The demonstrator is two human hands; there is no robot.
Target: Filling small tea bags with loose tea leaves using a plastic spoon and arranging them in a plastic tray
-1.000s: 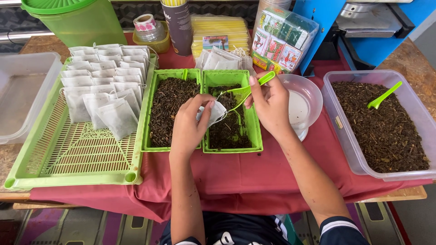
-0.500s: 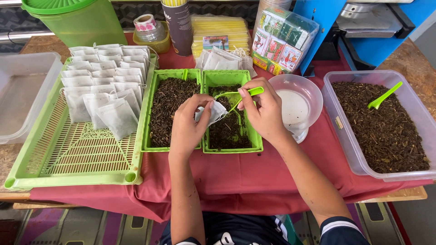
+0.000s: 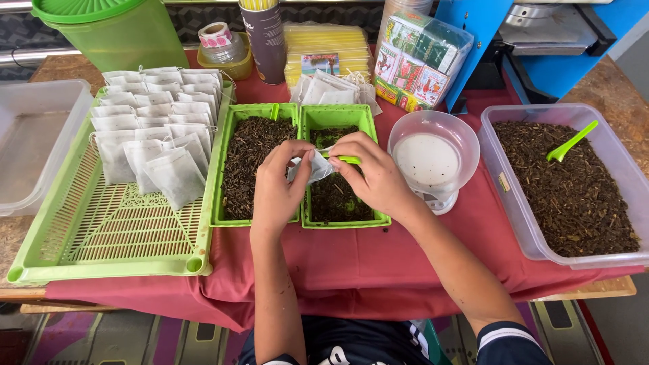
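The left hand (image 3: 277, 186) pinches a small white filter bag (image 3: 307, 167) over two green trays of loose tea (image 3: 345, 115). The right hand (image 3: 375, 177), just beside it, grips a green scoop (image 3: 346, 159) whose end touches the bag's mouth. A clear bowl on a scale (image 3: 436, 152) stands beyond the right hand.

Two small green trays (image 3: 336, 116) of loose tea; two green scoops (image 3: 571, 142); two clear tubs (image 3: 497, 169); one latticed tray (image 3: 101, 230).

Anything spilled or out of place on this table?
Nothing major. A few dark tea crumbs lie on the red cloth just past the right green tray. The filled sachets nearest the person lie askew, off the neat rows behind. Left hand holds a sachet; right hand holds a green scoop.
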